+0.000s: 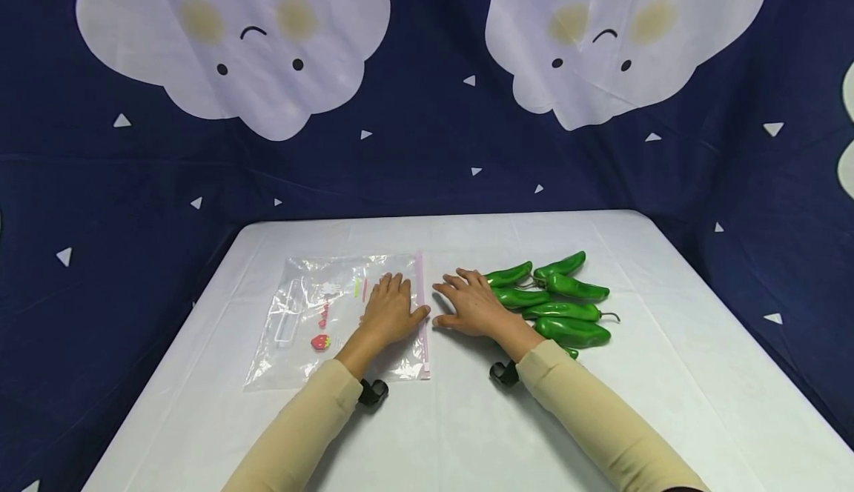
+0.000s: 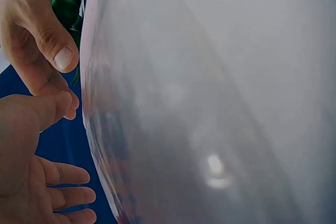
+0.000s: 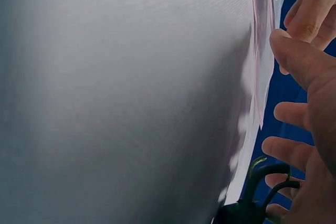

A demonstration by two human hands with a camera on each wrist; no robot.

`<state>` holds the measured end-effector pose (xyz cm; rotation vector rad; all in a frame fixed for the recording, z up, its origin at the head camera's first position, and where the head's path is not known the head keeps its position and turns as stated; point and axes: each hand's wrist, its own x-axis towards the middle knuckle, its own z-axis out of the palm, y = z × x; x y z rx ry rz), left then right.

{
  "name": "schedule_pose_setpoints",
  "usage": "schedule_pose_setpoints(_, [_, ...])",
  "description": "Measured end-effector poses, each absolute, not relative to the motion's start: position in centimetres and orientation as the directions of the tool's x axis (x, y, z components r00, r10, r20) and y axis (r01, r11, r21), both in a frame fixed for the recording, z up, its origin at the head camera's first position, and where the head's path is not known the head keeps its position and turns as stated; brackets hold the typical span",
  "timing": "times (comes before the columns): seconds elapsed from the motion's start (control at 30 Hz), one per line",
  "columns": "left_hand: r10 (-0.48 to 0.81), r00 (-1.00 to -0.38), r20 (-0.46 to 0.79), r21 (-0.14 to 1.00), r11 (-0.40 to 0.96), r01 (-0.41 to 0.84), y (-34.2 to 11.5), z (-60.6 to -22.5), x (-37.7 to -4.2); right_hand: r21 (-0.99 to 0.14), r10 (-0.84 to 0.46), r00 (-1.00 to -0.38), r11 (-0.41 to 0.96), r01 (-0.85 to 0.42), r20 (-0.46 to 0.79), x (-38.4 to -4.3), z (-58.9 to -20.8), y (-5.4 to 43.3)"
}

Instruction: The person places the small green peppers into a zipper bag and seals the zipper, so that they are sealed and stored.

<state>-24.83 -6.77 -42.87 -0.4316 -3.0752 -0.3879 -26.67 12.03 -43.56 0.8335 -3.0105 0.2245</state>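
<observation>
Holds left hand (image 1: 390, 312) spread over a clear, printed zip bag (image 1: 342, 325), flat on the counter (image 1: 447, 433). Holds right hand (image 1: 472, 305) likewise spread near green peppers (image 1: 563, 311), outside the bag.

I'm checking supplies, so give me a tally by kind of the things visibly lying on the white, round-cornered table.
Long, glossy green peppers: 7 (the right hand and arm may hide more)
Flat, clear plastic bag with a pink edge: 1
Total: 8 visible

Green peppers (image 1: 567, 311), pink-edged clear zip bag (image 1: 347, 314), red strawberry print (image 1: 320, 342), white tablecloth (image 1: 460, 418), beige sleeves (image 1: 300, 425), navy cloud-patterned backdrop (image 1: 427, 158)
</observation>
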Motion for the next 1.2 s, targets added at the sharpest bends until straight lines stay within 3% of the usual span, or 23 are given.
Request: schedule_pose_setpoints(1.2, [0.241, -0.971, 0.005, 0.202, 0.95, 0.237, -6.5, -43.8, -26.4, -0.132, -0.528, -0.848, 0.838, -0.529, 0.047, -26.6, -43.9, 12.1])
